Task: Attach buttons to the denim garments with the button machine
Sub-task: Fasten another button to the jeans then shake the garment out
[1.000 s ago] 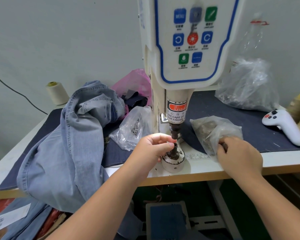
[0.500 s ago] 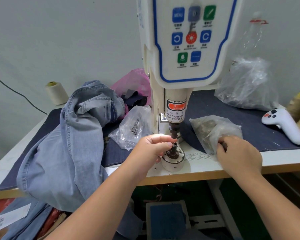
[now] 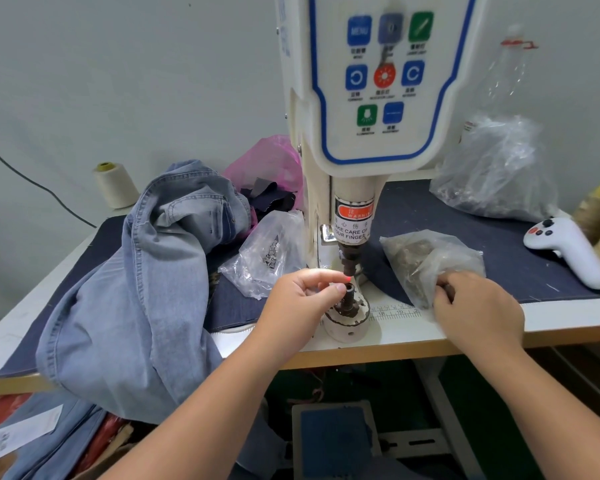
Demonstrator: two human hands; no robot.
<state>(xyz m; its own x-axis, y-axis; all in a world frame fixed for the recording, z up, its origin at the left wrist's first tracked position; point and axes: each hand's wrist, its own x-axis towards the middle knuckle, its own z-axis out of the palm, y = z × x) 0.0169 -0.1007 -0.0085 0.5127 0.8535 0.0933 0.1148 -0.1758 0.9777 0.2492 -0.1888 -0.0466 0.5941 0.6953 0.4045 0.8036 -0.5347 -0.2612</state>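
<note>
Hands unmoved: left hand (image 3: 303, 296) pinches at the lower die (image 3: 350, 299), right hand (image 3: 478, 306) grips the button bag (image 3: 430, 258).

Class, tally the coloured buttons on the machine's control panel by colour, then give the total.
On the control panel of the button machine:
Blue buttons: 5
Green buttons: 2
Red button: 1
Total: 8
</note>
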